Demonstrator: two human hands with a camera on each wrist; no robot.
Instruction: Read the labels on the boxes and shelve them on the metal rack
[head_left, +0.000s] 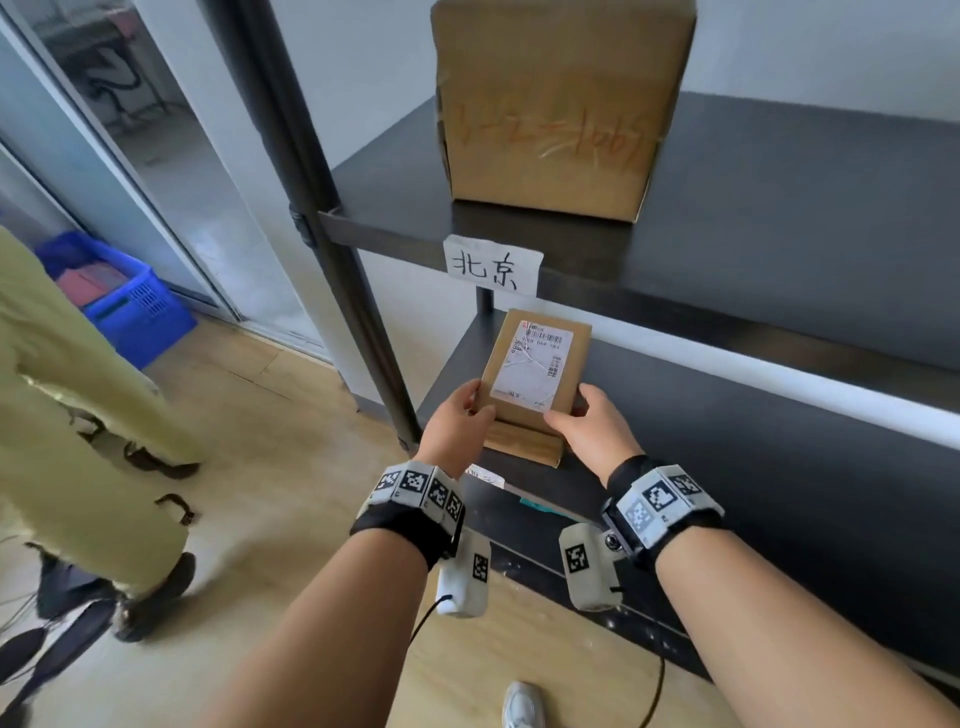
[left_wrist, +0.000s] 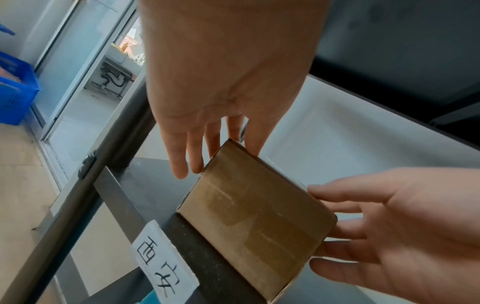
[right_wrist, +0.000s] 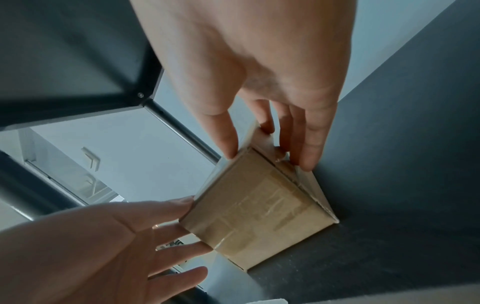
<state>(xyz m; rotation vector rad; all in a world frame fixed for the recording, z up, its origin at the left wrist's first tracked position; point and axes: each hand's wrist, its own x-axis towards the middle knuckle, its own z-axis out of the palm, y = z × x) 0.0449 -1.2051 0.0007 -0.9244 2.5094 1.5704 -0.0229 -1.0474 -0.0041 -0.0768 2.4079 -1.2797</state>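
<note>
A small cardboard box (head_left: 535, 364) (left_wrist: 254, 216) (right_wrist: 259, 209) with a white shipping label on top sits tilted at the front left of the black metal rack's lower shelf (head_left: 727, 441). My left hand (head_left: 475, 405) (left_wrist: 215, 156) holds its left side with the thumb on the top face. On the right side, my right hand (head_left: 571, 410) (right_wrist: 272, 144) grips it the same way. A paper tag reading 西安 (left_wrist: 163, 261) hangs on this shelf's front edge. The upper shelf (head_left: 779, 208) carries a large cardboard box (head_left: 556, 104), and a tag reading 北京 (head_left: 493, 265) hangs on its edge.
The rack's black corner post (head_left: 332, 234) stands just left of my hands. Another person's legs (head_left: 78, 415) are on the wooden floor at the left. A blue plastic crate (head_left: 135, 306) sits by a glass door. The lower shelf runs bare to the right.
</note>
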